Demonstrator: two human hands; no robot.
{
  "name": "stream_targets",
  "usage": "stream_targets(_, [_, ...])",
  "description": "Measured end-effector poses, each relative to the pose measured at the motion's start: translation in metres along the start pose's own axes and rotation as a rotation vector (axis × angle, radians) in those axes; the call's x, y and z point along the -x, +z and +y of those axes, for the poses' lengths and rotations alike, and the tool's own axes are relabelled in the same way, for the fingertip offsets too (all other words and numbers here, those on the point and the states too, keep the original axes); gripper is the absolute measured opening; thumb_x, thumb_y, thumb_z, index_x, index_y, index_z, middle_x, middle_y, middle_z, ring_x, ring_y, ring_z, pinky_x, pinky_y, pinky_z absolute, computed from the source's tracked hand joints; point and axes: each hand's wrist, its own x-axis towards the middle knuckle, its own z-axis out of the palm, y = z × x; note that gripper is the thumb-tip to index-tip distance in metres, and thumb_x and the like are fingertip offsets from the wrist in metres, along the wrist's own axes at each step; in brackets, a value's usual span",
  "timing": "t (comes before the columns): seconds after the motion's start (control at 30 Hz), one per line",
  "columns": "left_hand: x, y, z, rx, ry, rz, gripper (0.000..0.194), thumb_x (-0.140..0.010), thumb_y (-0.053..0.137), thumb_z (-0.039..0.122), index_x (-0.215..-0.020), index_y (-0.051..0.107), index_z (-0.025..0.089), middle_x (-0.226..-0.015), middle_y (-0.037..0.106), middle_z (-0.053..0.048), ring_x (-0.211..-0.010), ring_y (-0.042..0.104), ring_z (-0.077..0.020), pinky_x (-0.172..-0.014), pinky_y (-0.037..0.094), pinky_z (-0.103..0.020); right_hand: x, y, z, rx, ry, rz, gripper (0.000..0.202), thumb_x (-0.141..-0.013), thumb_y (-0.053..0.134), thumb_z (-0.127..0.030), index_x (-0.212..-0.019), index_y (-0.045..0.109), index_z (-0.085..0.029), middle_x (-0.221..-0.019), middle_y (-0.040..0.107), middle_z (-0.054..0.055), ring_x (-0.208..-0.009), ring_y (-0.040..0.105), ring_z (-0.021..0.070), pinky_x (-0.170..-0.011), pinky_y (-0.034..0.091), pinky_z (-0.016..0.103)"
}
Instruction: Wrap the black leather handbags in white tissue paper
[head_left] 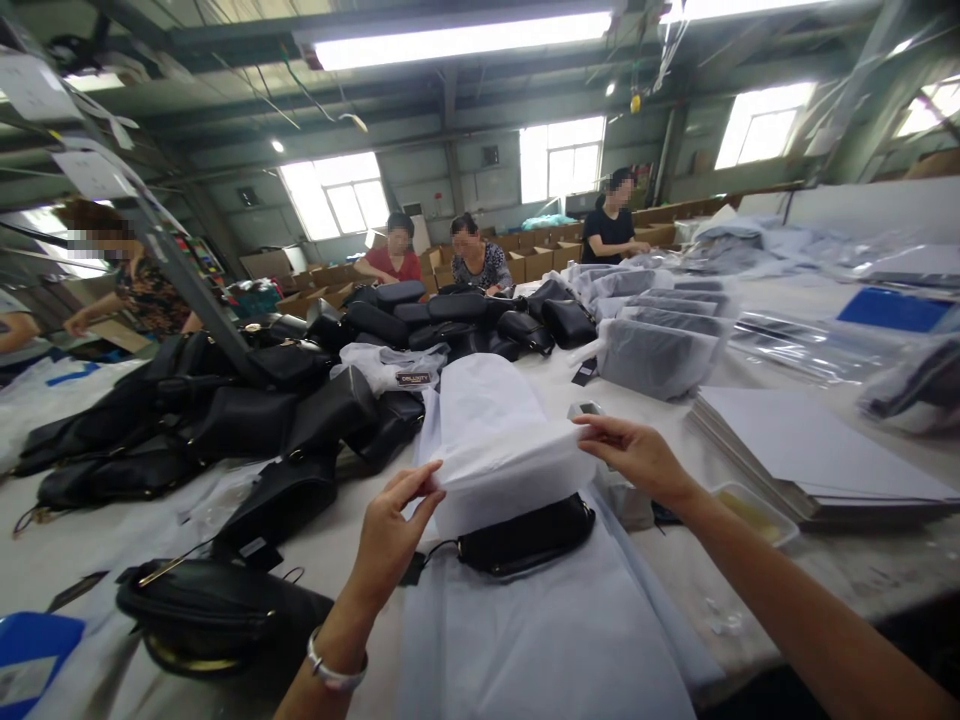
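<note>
Your left hand point(390, 530) and right hand point(634, 452) each pinch an edge of the white dust bag point(502, 450), holding its mouth just above the black purse point(525, 537) on the table point(862, 570). The bagging looks half done; next, I judge, the mouth must clear the purse's end. Both forearms reach forward, wrists raised. Beyond lie piled black bags point(247, 400).

You have two hands in view, your left hand point(390, 540) and your right hand point(637, 455), on one white dust bag point(502, 440) over one black bag point(525, 535). Five co-workers point(394, 255) sit around the table. One stack of white card sheets point(810, 450) lies at your right.
</note>
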Motion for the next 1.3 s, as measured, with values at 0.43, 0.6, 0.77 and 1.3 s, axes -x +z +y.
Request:
stream_targets(0.43, [-0.016, 0.007, 0.009, -0.195, 0.097, 0.266, 0.015, -0.089, 0.065, 0.035, -0.090, 0.072, 0.022, -0.109, 0.064, -0.005, -0.081, 0.063, -0.0146, -0.073, 0.054, -0.027, -0.017, 0.004, -0.012, 0.334, -0.316, 0.303, 0.021, -0.088, 0.063, -0.040, -0.092, 0.078, -0.026, -0.115, 0.067, 0.005, -0.091, 0.066, 0.0199, -0.084, 0.055, 0.035])
stream_targets(0.6, [-0.001, 0.007, 0.004, -0.222, 0.174, 0.229, 0.008, -0.091, 0.062, 0.026, -0.092, 0.070, 0.022, -0.113, 0.071, -0.004, -0.059, 0.058, -0.0073, -0.057, 0.050, -0.021, 0.011, 0.003, -0.010, 0.316, -0.344, 0.300, 0.019, -0.092, 0.060, -0.036, -0.094, 0.077, -0.027, -0.109, 0.073, 0.004, -0.095, 0.069, 0.0217, -0.089, 0.056, 0.036])
stream_targets(0.77, [0.035, 0.014, -0.021, -0.193, 0.261, 0.080, 0.012, -0.091, 0.061, 0.018, -0.100, 0.066, 0.023, -0.108, 0.076, -0.003, -0.088, 0.074, -0.0154, -0.083, 0.058, -0.025, 0.060, 0.007, 0.016, 0.362, -0.326, 0.232, 0.018, -0.094, 0.057, -0.030, -0.098, 0.074, -0.026, -0.109, 0.074, 0.004, -0.098, 0.071, 0.0212, -0.096, 0.056, 0.037])
stream_targets(1.3, [0.054, 0.031, -0.047, -0.396, 0.363, -0.031, 0.015, -0.096, 0.053, 0.016, -0.106, 0.064, 0.022, -0.113, 0.073, -0.006, -0.102, 0.071, -0.0172, -0.092, 0.058, -0.030, 0.069, 0.045, 0.013, 0.784, -0.606, 0.004, 0.053, -0.092, 0.048, -0.005, -0.142, 0.051, -0.023, -0.150, 0.048, 0.007, -0.137, 0.046, 0.0249, -0.116, 0.039, 0.045])
